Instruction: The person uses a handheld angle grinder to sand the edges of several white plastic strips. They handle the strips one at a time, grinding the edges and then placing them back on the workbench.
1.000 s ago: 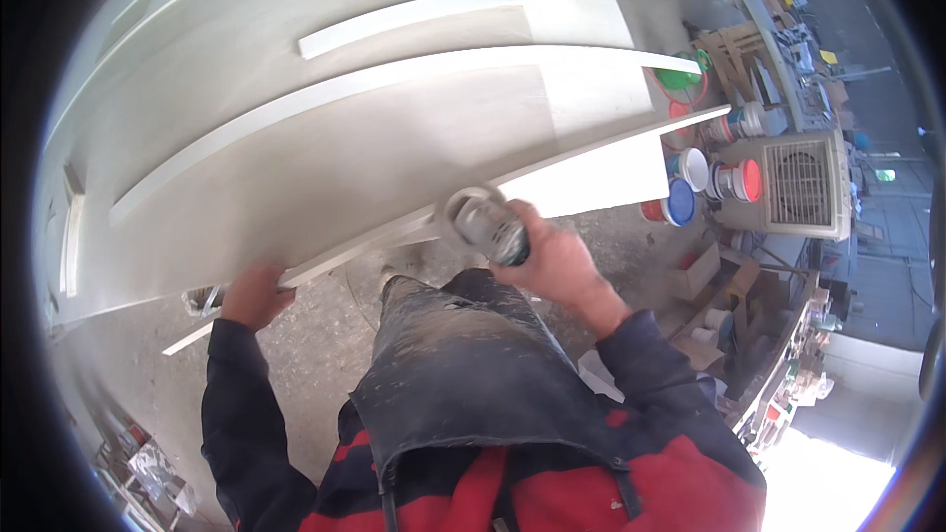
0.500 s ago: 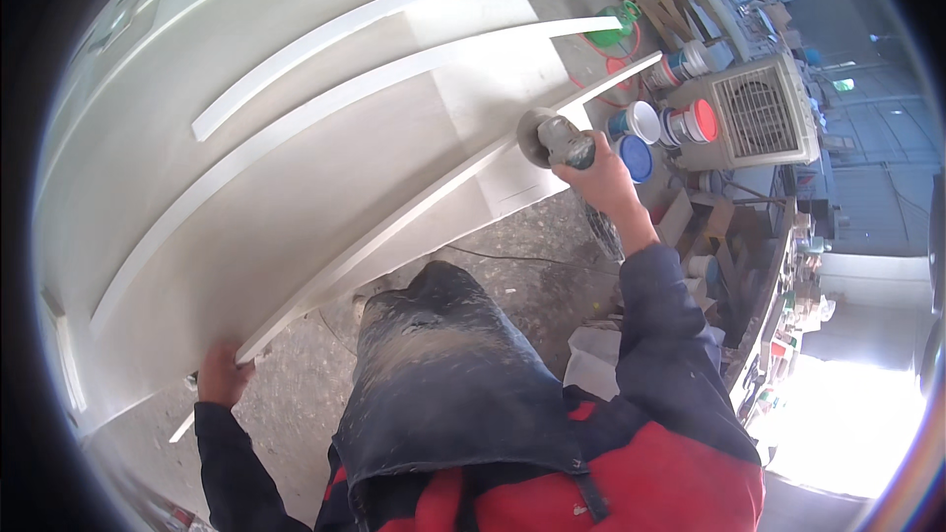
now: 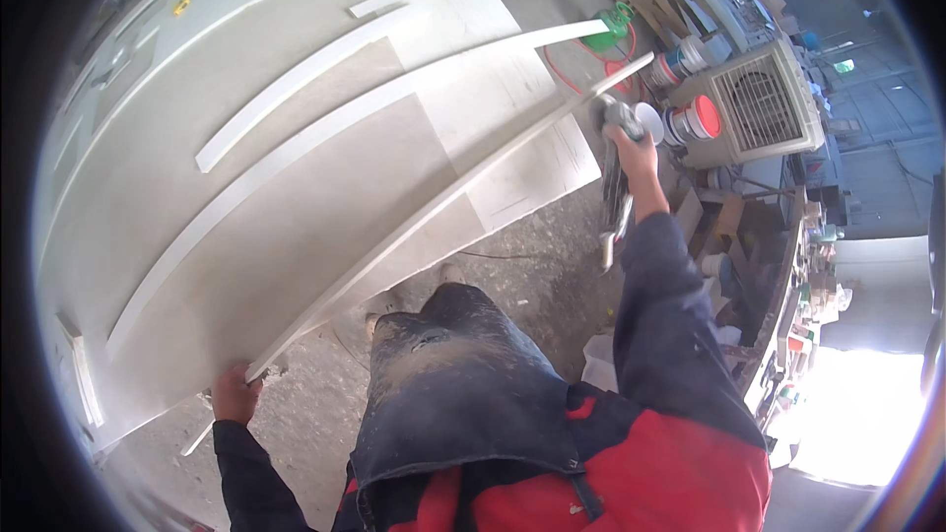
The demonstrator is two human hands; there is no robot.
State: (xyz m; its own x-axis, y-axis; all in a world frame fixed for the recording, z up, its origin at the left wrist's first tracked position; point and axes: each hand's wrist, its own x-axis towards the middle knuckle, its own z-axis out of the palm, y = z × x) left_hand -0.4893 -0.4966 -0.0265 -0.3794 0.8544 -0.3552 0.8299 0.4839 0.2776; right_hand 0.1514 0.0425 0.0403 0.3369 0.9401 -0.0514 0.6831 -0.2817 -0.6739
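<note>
Showing the head view, looking down on a person at a broad pale sheet point(image 3: 296, 227): a long white strip point(image 3: 424, 222) lies diagonally across its near side. The strip's far end projects past the sheet's right-hand edge; its near end reaches the front edge, close to the left hand point(image 3: 236, 392). Whether it lies flat or is slightly raised cannot be told.

The step in hand appears to be surface work along the strip, with a handheld power tool point(image 3: 621, 120) now near the far end. The tool's head is blurred, and contact with the strip cannot be confirmed. A further pass would call for the left hand to steady the near end while the right arm guides the tool evenly along the strip.

Pose of the hands: the left is closed around the strip's near end, its forearm rising from the lower edge; the fingers beneath are hidden. The right hand point(image 3: 639, 153) is wrapped around the tool's body, with the arm stretched forward and to the right, almost straight at the elbow. The two hands are thus well apart, at opposite ends of the strip.

Beyond the strip, a second long strip point(image 3: 532, 41) and a shorter strip point(image 3: 296, 81) lie on the sheet. A red-lidded bucket point(image 3: 704, 118) stands past the tool, beside a grilled unit point(image 3: 769, 108).
</note>
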